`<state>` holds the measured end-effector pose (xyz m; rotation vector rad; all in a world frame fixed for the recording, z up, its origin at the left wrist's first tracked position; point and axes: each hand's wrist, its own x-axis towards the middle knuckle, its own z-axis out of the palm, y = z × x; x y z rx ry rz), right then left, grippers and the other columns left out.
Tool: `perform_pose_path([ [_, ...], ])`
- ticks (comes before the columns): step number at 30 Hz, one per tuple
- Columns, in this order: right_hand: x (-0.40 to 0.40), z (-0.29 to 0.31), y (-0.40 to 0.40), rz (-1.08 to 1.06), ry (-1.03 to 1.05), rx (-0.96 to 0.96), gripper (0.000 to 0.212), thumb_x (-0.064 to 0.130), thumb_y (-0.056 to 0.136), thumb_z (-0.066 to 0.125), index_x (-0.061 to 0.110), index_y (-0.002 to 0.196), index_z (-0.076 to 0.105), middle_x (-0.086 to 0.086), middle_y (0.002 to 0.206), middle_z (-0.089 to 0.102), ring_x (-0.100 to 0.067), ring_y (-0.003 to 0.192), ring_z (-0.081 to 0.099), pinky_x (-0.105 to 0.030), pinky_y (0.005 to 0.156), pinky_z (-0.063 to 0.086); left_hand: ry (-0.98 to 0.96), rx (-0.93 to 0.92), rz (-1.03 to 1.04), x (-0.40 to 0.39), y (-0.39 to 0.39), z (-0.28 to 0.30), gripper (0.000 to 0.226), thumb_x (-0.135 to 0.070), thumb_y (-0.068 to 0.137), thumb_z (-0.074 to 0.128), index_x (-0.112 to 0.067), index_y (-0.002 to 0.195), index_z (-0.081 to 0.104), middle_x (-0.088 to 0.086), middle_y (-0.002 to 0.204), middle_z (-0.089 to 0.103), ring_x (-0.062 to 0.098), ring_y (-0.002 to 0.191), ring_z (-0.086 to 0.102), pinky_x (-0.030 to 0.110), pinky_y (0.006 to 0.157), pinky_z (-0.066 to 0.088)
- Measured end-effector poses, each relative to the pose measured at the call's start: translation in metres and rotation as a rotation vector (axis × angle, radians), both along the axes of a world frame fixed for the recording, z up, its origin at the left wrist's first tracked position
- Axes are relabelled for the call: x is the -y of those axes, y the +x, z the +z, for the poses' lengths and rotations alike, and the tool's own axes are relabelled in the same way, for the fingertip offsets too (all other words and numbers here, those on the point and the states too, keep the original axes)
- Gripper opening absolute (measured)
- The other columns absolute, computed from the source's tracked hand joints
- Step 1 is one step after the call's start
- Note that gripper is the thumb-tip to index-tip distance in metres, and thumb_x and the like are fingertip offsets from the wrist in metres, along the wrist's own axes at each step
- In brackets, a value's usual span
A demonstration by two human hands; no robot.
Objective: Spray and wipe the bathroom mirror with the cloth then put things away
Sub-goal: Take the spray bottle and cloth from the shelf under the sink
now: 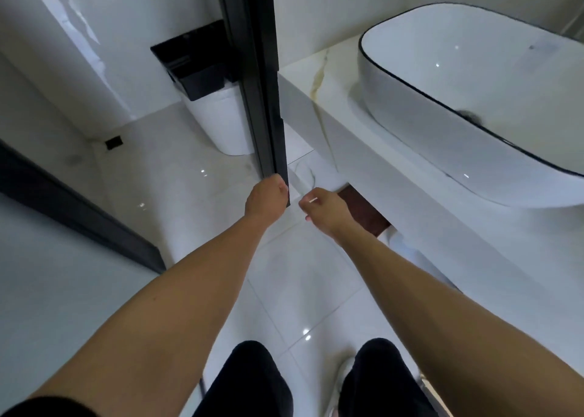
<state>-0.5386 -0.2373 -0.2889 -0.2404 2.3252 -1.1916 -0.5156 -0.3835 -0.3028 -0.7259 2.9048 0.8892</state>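
Observation:
A tall black-framed panel (252, 78) stands upright between the toilet area and the vanity; whether it is the mirror I cannot tell. My left hand (267, 200) grips the frame's lower corner, fingers curled round its edge. My right hand (325, 208) hovers just to the right of that corner, back up, fingers curled under. A thin white streak shows at its knuckles, and I cannot tell whether it holds anything. No cloth or spray bottle is in view.
A white basin with a black rim (474, 100) sits on the marble vanity counter (322, 78) at right, with a dark opening (366, 211) below. A white bin with a black lid (205, 78) stands at back left. A dark door threshold (79, 214) crosses the glossy tiled floor (297, 277).

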Motion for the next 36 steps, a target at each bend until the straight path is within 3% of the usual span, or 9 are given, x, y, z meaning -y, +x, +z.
perform_pose_path([
  [6, -0.005, -0.114, -0.033, -0.029, 0.080, -0.172, 0.021, 0.029, 0.094, 0.058, 0.017, 0.107, 0.068, -0.001, 0.108, 0.071, -0.020, 0.103, 0.064, -0.028, 0.079, 0.047, -0.017, -0.120, -0.057, 0.001, -0.054, -0.115, 0.023, -0.012, 0.102, 0.038, -0.007, 0.097, 0.060, 0.012, 0.101, 0.063, 0.032, 0.094, 0.061, 0.043, 0.079, 0.051],
  [9, -0.007, -0.160, -0.046, -0.100, 0.066, -0.207, 0.022, 0.029, 0.094, 0.058, 0.017, 0.110, 0.067, 0.002, 0.103, 0.070, -0.019, 0.102, 0.064, -0.034, 0.083, 0.054, 0.012, -0.200, -0.094, 0.000, -0.078, -0.161, 0.022, -0.015, 0.102, 0.040, -0.009, 0.107, 0.061, 0.009, 0.109, 0.063, 0.030, 0.098, 0.060, 0.039, 0.080, 0.049],
  [17, -0.040, -0.247, -0.083, -0.335, 0.108, -0.383, 0.020, 0.030, 0.095, 0.060, 0.017, 0.107, 0.068, -0.002, 0.108, 0.071, -0.023, 0.102, 0.064, -0.025, 0.077, 0.042, 0.093, -0.348, -0.335, -0.035, -0.123, -0.242, 0.025, -0.019, 0.101, 0.049, -0.012, 0.122, 0.059, 0.007, 0.126, 0.061, 0.029, 0.109, 0.059, 0.042, 0.095, 0.049],
  [20, -0.066, -0.270, -0.077, -0.502, 0.134, -0.374, 0.021, 0.034, 0.096, 0.059, 0.015, 0.102, 0.068, -0.006, 0.102, 0.071, -0.027, 0.099, 0.065, -0.026, 0.073, 0.041, 0.109, -0.343, -0.425, -0.062, -0.130, -0.259, 0.027, -0.019, 0.101, 0.051, -0.010, 0.125, 0.059, 0.008, 0.129, 0.061, 0.029, 0.113, 0.059, 0.040, 0.099, 0.048],
  [25, -0.122, -0.289, -0.059, -1.010, 0.055, -0.418, 0.028, 0.039, 0.098, 0.054, 0.012, 0.094, 0.051, -0.008, 0.087, 0.063, -0.034, 0.093, 0.064, -0.033, 0.073, 0.042, 0.153, -0.237, -0.593, -0.117, -0.140, -0.270, 0.034, -0.015, 0.100, 0.052, -0.015, 0.134, 0.058, 0.004, 0.133, 0.063, 0.024, 0.121, 0.058, 0.035, 0.105, 0.045],
  [29, -0.166, -0.300, -0.062, -1.310, -0.077, -0.461, 0.031, 0.034, 0.095, 0.058, 0.008, 0.108, 0.049, -0.012, 0.112, 0.056, -0.030, 0.097, 0.057, -0.034, 0.079, 0.038, 0.203, -0.128, -0.695, -0.159, -0.151, -0.279, 0.040, -0.011, 0.101, 0.047, -0.016, 0.140, 0.053, 0.005, 0.140, 0.058, 0.024, 0.127, 0.055, 0.037, 0.109, 0.044],
  [32, -0.190, -0.307, -0.073, -1.258, -0.276, -0.462, 0.043, 0.022, 0.095, 0.055, 0.009, 0.134, 0.044, -0.014, 0.134, 0.048, -0.032, 0.116, 0.052, -0.037, 0.093, 0.038, 0.321, -0.029, -0.704, -0.180, -0.160, -0.289, 0.047, -0.007, 0.101, 0.045, -0.013, 0.148, 0.045, 0.008, 0.148, 0.052, 0.024, 0.136, 0.048, 0.035, 0.115, 0.036],
  [34, -0.196, -0.309, -0.078, -1.105, -0.501, -0.386, 0.052, 0.023, 0.098, 0.053, 0.020, 0.147, 0.034, -0.011, 0.143, 0.045, -0.025, 0.123, 0.048, -0.034, 0.097, 0.036, 0.415, 0.022, -0.695, -0.192, -0.165, -0.294, 0.051, -0.002, 0.101, 0.043, -0.011, 0.151, 0.039, 0.011, 0.153, 0.046, 0.025, 0.141, 0.042, 0.034, 0.119, 0.030],
  [36, -0.194, -0.309, -0.081, -1.008, -0.536, -0.358, 0.063, 0.029, 0.097, 0.058, 0.028, 0.151, 0.028, -0.006, 0.150, 0.042, -0.023, 0.132, 0.043, -0.033, 0.101, 0.035, 0.503, 0.032, -0.688, -0.201, -0.165, -0.296, 0.052, 0.000, 0.100, 0.041, -0.013, 0.151, 0.041, 0.010, 0.153, 0.046, 0.024, 0.142, 0.041, 0.037, 0.121, 0.029],
])
